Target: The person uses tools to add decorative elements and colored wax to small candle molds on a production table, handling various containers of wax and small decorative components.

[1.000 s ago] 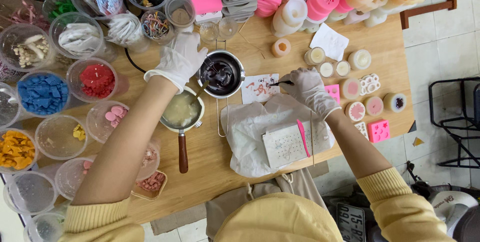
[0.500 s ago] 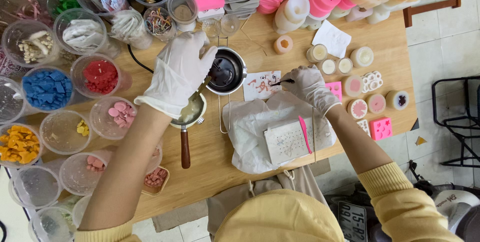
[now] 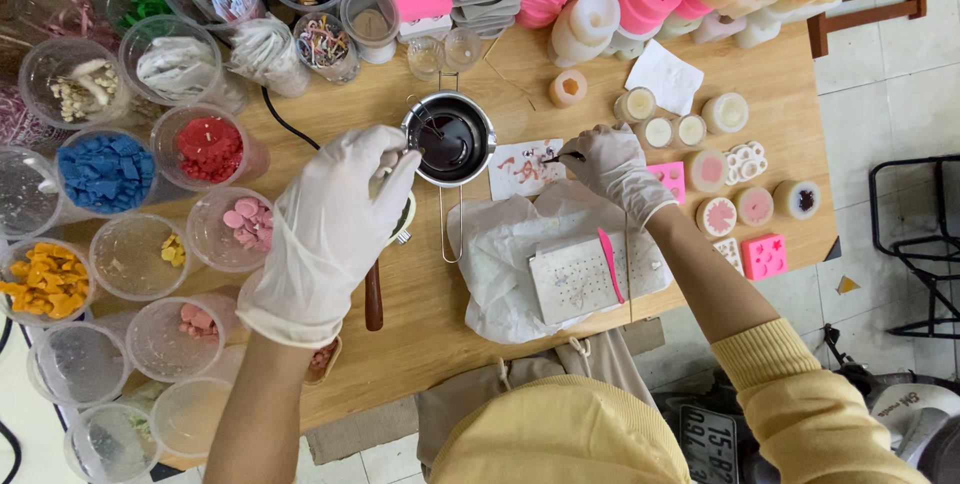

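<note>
Cluttered wooden worktable [image 3: 440, 344]: the gloved left hand [image 3: 325, 234] hangs loosely curled, fingertips pinching a thin tool over the small metal pouring pot of dark wax [image 3: 449, 139] just beyond it. Bumping the pot could spill wax; its wire handle runs toward the person. The gloved right hand [image 3: 612, 166] pinches a thin dark stick [image 3: 562, 156], which lies crosswise, pointing left over a stained paper [image 3: 520, 169].

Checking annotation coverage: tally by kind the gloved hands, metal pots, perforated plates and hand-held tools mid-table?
Gloved hands: 2, left hand, right hand
Metal pots: 2, dark-filled pot, wooden-handled pot
Perforated plate: 1
Thin dark tool, in the right hand: 1
Total: 6
</note>
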